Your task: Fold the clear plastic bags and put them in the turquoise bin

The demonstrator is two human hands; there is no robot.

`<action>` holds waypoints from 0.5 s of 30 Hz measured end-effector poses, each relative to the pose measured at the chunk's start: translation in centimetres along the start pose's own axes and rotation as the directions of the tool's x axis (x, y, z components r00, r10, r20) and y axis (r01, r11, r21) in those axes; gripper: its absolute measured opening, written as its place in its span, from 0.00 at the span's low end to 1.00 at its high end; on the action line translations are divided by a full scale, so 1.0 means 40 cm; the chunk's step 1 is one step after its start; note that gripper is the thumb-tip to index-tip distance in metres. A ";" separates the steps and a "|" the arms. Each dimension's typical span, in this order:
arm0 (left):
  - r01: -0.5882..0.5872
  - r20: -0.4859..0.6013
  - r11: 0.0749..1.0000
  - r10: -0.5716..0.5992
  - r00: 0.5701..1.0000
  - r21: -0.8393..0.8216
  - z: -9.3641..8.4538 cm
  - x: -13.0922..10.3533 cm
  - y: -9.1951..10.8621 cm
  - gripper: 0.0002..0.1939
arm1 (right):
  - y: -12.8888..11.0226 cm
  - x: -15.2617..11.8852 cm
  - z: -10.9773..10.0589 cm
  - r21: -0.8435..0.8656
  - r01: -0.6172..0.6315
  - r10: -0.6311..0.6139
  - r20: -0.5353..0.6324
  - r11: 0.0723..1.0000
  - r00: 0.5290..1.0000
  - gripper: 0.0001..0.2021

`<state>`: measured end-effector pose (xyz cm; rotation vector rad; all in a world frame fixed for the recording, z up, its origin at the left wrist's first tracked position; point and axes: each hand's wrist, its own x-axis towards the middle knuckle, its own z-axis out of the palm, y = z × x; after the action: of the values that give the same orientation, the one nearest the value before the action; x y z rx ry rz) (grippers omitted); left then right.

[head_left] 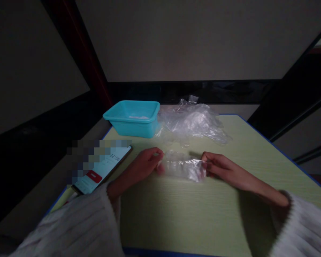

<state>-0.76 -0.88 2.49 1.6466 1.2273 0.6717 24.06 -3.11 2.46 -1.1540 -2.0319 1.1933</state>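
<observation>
A clear plastic bag stretches sideways between my two hands, low over the middle of the table. My left hand pinches its left end, fingers closed. At the other end, my right hand grips the bag's right edge between thumb and curled fingers. The plastic looks creased and shiny, with a fold running along its upper part. Just beyond it lies a loose heap of clear plastic bags. Some fingertips are partly hidden or blurred behind the film.
A turquoise plastic basin stands at the back left, touching or close to the heap. To the left of my left hand lies a phone with its screen lit. The pale table has a blue edge, and a panel rises behind it.
</observation>
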 end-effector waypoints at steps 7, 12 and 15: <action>0.059 -0.047 0.990 -0.066 0.997 -0.128 0.012 0.011 -0.001 0.11 | 0.019 0.023 0.012 0.260 -0.232 0.266 -0.106 0.937 0.958 0.14; 0.075 -0.054 0.987 -0.083 0.995 -0.141 0.013 0.014 0.000 0.09 | 0.020 0.017 0.019 0.282 -0.134 0.180 -0.143 0.950 0.973 0.19; 0.093 -0.056 0.987 -0.102 0.993 -0.134 0.015 0.015 0.001 0.05 | 0.018 0.013 0.025 0.227 -0.093 0.137 -0.185 0.969 0.973 0.19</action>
<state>-0.03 -0.52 2.23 1.4575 1.2727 0.7320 23.34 -2.93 1.34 -1.2426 -1.6605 1.2655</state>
